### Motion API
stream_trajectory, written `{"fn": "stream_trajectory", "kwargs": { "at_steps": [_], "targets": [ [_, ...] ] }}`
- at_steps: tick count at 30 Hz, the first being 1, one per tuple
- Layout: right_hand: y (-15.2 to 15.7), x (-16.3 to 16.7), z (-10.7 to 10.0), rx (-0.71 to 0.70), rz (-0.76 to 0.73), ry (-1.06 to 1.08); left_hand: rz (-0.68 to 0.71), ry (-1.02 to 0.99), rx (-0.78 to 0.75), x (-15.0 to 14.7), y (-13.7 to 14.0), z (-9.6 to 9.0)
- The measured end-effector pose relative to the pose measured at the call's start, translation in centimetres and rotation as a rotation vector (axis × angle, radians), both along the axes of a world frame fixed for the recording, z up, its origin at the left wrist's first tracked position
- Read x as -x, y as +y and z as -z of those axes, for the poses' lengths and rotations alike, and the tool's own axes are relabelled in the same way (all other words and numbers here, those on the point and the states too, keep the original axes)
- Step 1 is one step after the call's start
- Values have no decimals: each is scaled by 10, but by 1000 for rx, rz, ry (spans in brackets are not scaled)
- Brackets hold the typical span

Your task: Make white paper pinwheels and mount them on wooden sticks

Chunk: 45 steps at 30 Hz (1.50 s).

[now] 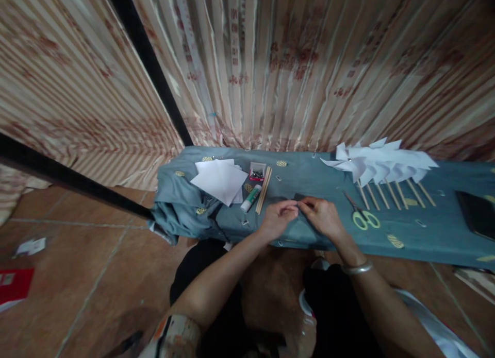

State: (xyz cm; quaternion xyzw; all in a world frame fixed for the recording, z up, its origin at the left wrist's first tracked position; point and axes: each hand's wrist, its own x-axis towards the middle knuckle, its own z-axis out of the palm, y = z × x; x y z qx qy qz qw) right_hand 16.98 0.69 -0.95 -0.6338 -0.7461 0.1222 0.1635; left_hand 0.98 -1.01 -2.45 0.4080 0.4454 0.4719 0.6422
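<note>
Striped curtain (255, 49) behind, dark bars (150, 64) at left, red item (17, 285) on tiled floor (69, 265), flat black object (476, 214) far right

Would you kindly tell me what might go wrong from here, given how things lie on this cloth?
The right hand is close to the scissors and might brush them. The overlapping paper pinwheels could crease if one were pulled out. The small box, beside the wooden sticks, may spill its contents if knocked.

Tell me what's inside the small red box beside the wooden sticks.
The box holds a jumble of small dark, shiny pieces, too small to identify. The floor beneath them is covered, so anything at the bottom can't be seen.
</note>
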Motion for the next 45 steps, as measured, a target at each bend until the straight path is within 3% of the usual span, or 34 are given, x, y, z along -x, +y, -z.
{"fn": "stream_trajectory", "kwargs": {
  "at_steps": [4,11,17,22,27,32,39,45],
  "targets": [
    [-1,19,10,-23,-80,84,-7,247,-222,21,-2,-8],
    [0,33,14,-27,-107,142,-97,482,-363,73,4,-18],
    [-1,34,13,-42,-153,129,-141,1079,-532,136,4,-28],
    [2,32,14,-53,-159,113,-162,1436,-507,155,-4,-20],
    [1,32,11,-69,-169,90,-139,1485,-500,157,-5,-12],
    [-1,30,7,-49,-174,63,-114,1507,-443,158,-6,-19],
    [0,31,10,-70,-185,52,-158,1536,-353,163,-4,-28],
    [-1,35,9,-57,-174,87,-305,1416,-415,173,-1,-28]
  ]
}}
